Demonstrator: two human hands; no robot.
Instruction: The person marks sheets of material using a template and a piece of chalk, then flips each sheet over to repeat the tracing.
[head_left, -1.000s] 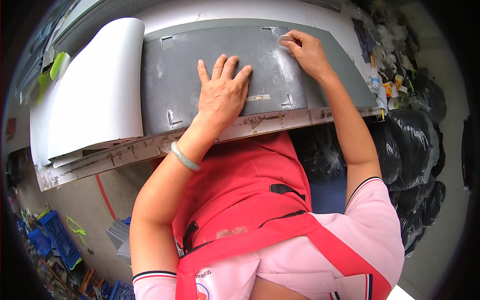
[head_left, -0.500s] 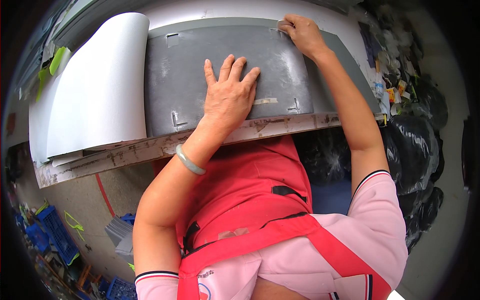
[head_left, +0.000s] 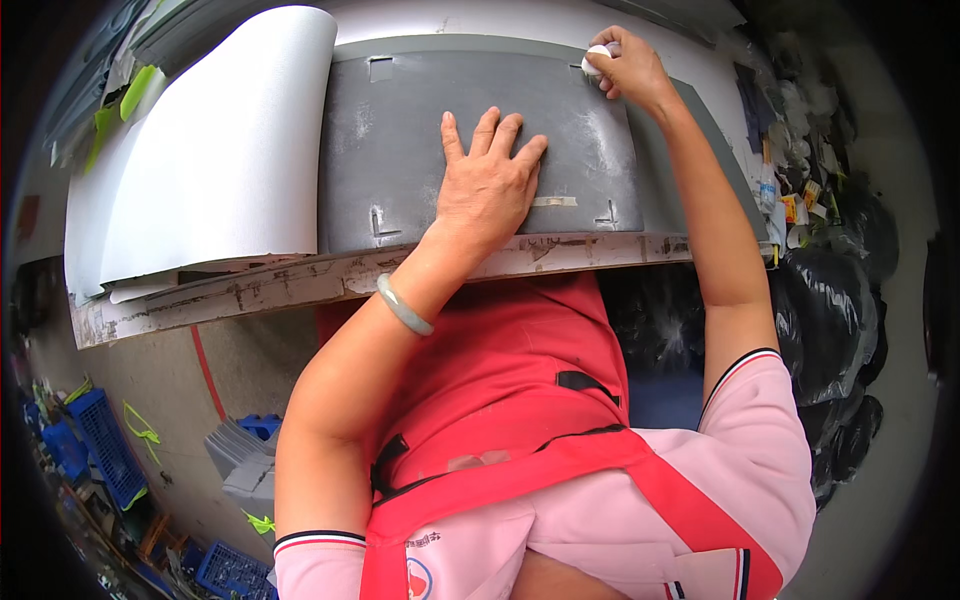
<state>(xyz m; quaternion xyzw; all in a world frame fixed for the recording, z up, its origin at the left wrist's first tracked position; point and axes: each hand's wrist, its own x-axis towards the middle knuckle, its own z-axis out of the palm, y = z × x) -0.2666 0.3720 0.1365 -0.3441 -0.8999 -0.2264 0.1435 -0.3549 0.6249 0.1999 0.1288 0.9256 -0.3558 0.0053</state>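
Observation:
A dark grey template sheet with cut-out corner marks and whitish smudges lies on the table. My left hand rests flat on its middle with fingers spread, pressing on it. At the template's far right corner my right hand pinches a small round white piece, like a disc of chalk, beside the corner slot. Whether the disc touches the sheet I cannot tell. Under the template another grey sheet shows at the right. A strip of beige tape sticks to the template near my left hand.
A large white sheet curls up at the left of the table. The worn front edge of the table runs before my red apron. Black plastic bags pile up at the right. Blue crates stand on the floor at left.
My right hand has turned at the far right corner, so the white disc shows more fully. My left hand stays flat on the template. The whole view has shifted slightly.

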